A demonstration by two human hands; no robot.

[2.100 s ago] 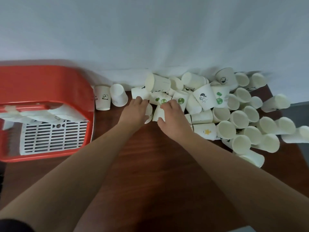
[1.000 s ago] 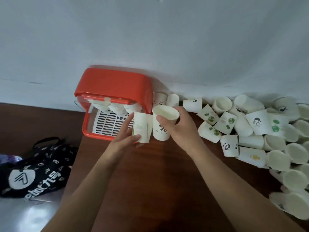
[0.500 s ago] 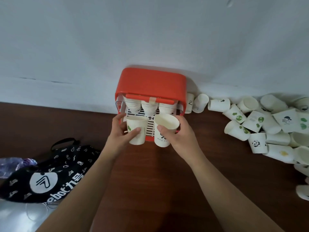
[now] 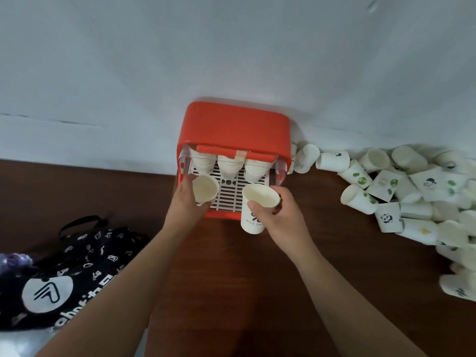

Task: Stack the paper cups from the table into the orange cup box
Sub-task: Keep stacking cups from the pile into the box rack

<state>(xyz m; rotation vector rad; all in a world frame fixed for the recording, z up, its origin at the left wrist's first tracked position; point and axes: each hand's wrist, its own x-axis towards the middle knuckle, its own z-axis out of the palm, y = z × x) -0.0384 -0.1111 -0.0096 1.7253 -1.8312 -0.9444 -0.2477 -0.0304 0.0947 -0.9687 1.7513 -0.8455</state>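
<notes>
The orange cup box (image 4: 235,127) stands against the wall with three stacks of white cups hanging inside over a white slatted tray (image 4: 230,193). My left hand (image 4: 184,202) grips a white paper cup (image 4: 204,188), mouth up, just under the left stack. My right hand (image 4: 278,215) grips another paper cup (image 4: 258,206) with black print, upright in front of the box's right side. A pile of loose paper cups (image 4: 412,197) lies on the brown table to the right.
A black bag with white print (image 4: 59,279) lies at the lower left beside the table (image 4: 231,279). A white wall backs the box. Two cups (image 4: 305,158) stand right next to the box's right wall.
Both hands carried their cups from the pile to the box. In the last half second the left cup rose into the box opening under the left stack; the right cup stayed in front.
</notes>
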